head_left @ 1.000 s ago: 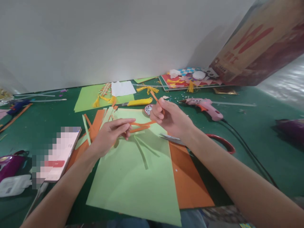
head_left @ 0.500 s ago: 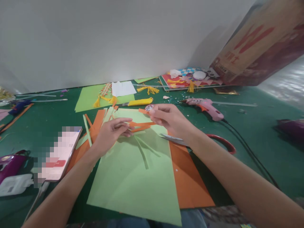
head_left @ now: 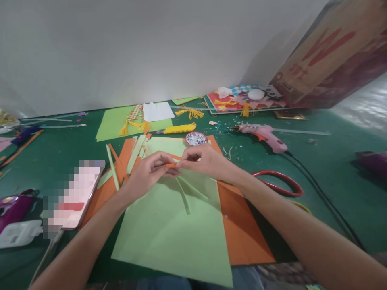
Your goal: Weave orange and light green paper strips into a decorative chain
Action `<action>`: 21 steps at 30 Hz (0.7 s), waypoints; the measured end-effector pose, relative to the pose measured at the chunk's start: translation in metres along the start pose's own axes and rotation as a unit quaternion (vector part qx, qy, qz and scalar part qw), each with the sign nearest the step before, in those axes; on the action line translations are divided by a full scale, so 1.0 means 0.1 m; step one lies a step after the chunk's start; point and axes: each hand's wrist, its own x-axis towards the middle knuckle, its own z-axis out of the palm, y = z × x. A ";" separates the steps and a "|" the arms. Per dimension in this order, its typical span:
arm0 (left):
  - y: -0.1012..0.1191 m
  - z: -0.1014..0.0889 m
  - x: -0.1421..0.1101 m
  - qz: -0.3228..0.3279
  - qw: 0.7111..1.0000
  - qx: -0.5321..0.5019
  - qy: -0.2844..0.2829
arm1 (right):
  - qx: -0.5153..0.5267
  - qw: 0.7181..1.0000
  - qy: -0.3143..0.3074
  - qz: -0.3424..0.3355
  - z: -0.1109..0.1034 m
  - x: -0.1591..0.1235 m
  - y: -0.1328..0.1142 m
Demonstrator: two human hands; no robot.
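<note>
Above a green paper sheet, both hands meet over orange paper strips. My left hand is closed on the strips, its thumb and fingers pinching them. My right hand pinches the same strips from the other side, fingertips almost touching the left ones. Narrow green strips hang or lie just below the hands; whether they join the orange ones I cannot tell. Just beyond the right hand is a small round dish of tiny beads or sequins. Scissors with red handles lie partly under my right forearm.
Orange sheets lie under the green one. A yellow cutter and a pink glue gun with a cord are farther back. Left are loose paper strips and a phone. A paper bag stands at back right.
My right hand has moved down and left to my left hand, bringing the loose orange strip end inward. The bead dish and scissor handles are now less covered.
</note>
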 end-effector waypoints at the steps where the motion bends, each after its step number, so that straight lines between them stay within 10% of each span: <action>1: 0.00 0.00 0.00 0.002 1.000 0.003 0.000 | -0.006 1.000 -0.003 -0.002 0.00 0.00 0.00; 21: 0.00 -0.02 -0.01 -0.014 0.998 0.058 0.017 | -0.054 0.998 -0.015 0.019 0.03 0.00 0.00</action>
